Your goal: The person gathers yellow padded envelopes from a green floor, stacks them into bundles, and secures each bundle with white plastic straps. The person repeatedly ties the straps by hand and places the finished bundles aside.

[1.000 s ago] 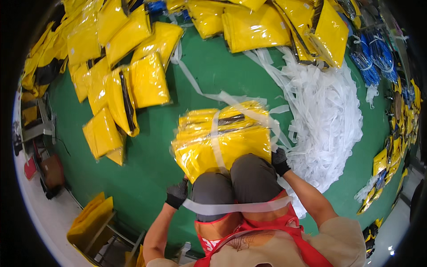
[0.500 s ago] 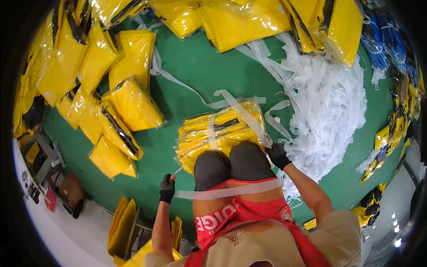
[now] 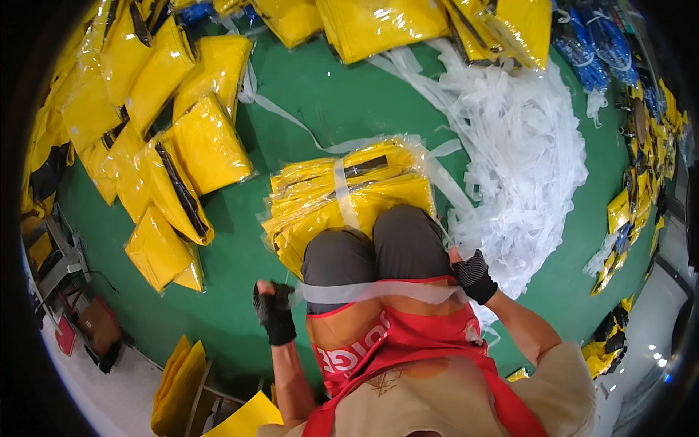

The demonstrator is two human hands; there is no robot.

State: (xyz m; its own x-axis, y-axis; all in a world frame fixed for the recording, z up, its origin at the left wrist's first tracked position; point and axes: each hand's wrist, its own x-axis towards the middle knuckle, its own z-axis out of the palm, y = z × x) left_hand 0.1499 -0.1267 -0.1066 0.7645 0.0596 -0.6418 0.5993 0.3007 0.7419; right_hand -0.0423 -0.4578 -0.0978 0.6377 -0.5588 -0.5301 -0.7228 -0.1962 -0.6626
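1. Head view, grip: the left hand, in a dark glove, is curled closed at the near end of a translucent white strip. The strip lies across the lap, its other end just below the right hand.
2. The right hand, likewise gloved, has its bare thumb and curled fingers together on a thin white strand, which leads up to the right side of the stack; the exact pinch is partly hidden.
3. The stack, made of folded yellow items in clear wrapping, sits on the green floor directly ahead of the person, its near edge against the grey-clad knees. One white band crosses it left of its middle.
4. Beneath the strip, a red apron covers the upper lap.
5. To the stack's right spreads a large heap of loose white strips.
6. To its left, well apart, lie overlapping yellow packages; further yellow packages line the top.
7. Toward the upper right rest tied blue bundles, beyond the heap.
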